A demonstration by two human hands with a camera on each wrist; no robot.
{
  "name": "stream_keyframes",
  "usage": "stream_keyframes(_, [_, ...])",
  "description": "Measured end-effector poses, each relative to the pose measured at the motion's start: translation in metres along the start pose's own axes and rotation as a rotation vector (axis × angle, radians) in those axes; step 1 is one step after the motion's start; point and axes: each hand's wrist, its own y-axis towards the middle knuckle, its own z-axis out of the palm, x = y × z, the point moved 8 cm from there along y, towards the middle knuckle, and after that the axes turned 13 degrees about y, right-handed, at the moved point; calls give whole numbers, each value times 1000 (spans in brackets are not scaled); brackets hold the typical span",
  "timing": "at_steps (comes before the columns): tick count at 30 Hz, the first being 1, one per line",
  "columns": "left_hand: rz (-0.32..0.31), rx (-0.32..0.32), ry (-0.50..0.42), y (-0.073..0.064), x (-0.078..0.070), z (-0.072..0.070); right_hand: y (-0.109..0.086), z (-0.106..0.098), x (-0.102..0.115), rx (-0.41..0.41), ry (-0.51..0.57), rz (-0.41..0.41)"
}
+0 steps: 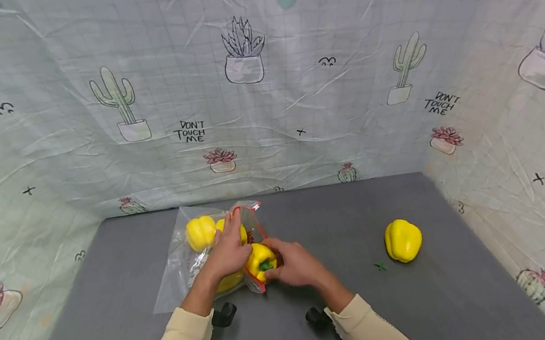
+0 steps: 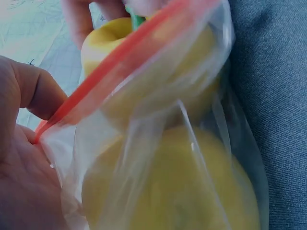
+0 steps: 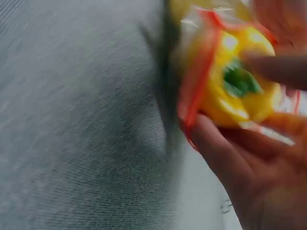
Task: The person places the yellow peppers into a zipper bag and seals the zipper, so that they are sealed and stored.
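Note:
A clear zip bag with a red zip edge lies on its side, holding several yellow bell peppers. My left hand lies over the bag near its mouth and grips the red zip edge, as the left wrist view shows. At the mouth, my right hand grips a yellow bell pepper with a green stem, stem end facing out. This pepper sits partly inside the opening, the red edge running around it. Through the plastic, another pepper shows right behind it.
One more yellow bell pepper sits on the grey table to the right. A small green stem piece lies beside it. Behind the table hangs a cactus-print cloth.

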Motion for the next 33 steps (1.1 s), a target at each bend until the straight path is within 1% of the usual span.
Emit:
stream_keyframes(1, [1,-3,1,0,0,0,2,1,-1,44,96,3])
stream_keyframes(3, [3,-7,4,0,0,-1,4,2,-5,117,286,39])
stream_keyframes(5, [8,-14,10,0,0,-1,8,2,-8,145,399,67])
stream_keyframes(6, [9,-18,11,0,0,-2,10,1,-9,139,421,82])
stream_keyframes(8, [7,-21,19,0,1,-2,13,0,-8,112,408,102])
stream_keyframes(12, [3,-20,32,-2,1,-4,20,2,-4,93,321,123])
stream_keyframes(16, [4,-14,30,-2,0,-5,26,1,-4,83,240,185])
stream_keyframes(19, [10,-17,10,-2,-2,-5,29,-1,-4,75,222,227])
stream_keyframes(21, [20,-21,5,-2,-3,-4,31,-2,-3,71,206,233])
stream_keyframes(23, [23,-22,4,-2,-3,-4,32,-1,0,72,178,222])
stream_keyframes(25, [22,-20,4,-4,-3,-4,32,1,3,75,121,213])
stream_keyframes(27, [17,-19,-8,-5,-3,-4,33,3,6,83,88,214])
stream_keyframes(28, [16,-19,-20,-5,-3,-5,34,3,7,85,80,217])
stream_keyframes(30, [20,-26,-49,-6,-4,-7,34,5,7,87,100,228])
stream_keyframes(33, [29,-36,-90,-5,-5,-9,34,6,8,69,160,219])
